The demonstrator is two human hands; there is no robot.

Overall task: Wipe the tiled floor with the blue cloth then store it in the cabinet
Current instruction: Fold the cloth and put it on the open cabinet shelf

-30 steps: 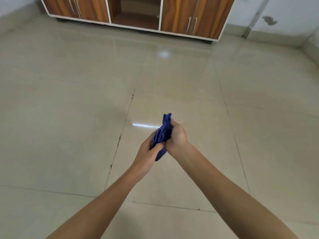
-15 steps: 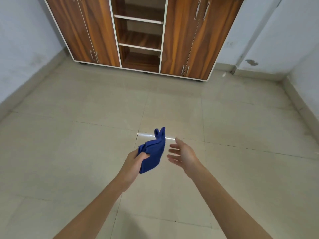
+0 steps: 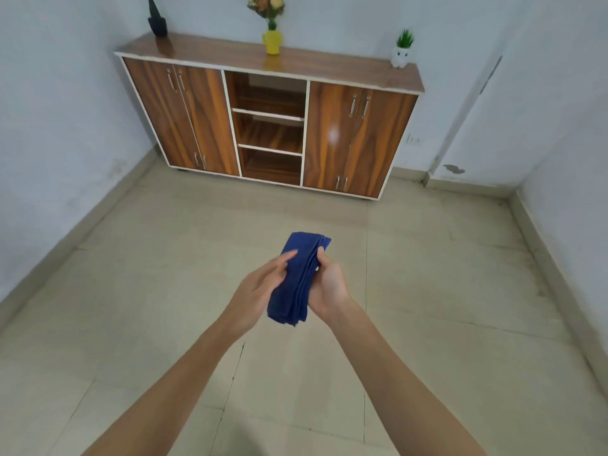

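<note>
The blue cloth (image 3: 297,278) is folded into a long strip and held up in front of me above the beige tiled floor (image 3: 138,291). My left hand (image 3: 255,292) presses against its left side with the fingers laid on it. My right hand (image 3: 329,284) grips its right edge, thumb over the folds. The wooden cabinet (image 3: 332,133) stands ahead against the far wall, its side doors closed and its middle section open with bare shelves (image 3: 268,115).
On the cabinet top stand a dark vase (image 3: 157,23), a yellow vase of flowers (image 3: 272,37) and a small white pot with a green plant (image 3: 400,54). Pale walls with skirting close the room on the left and right.
The view has risen from the floor to the whole cabinet. My right hand, which had let go half a second ago, is back on the cloth, and the cloth is now folded flat.
</note>
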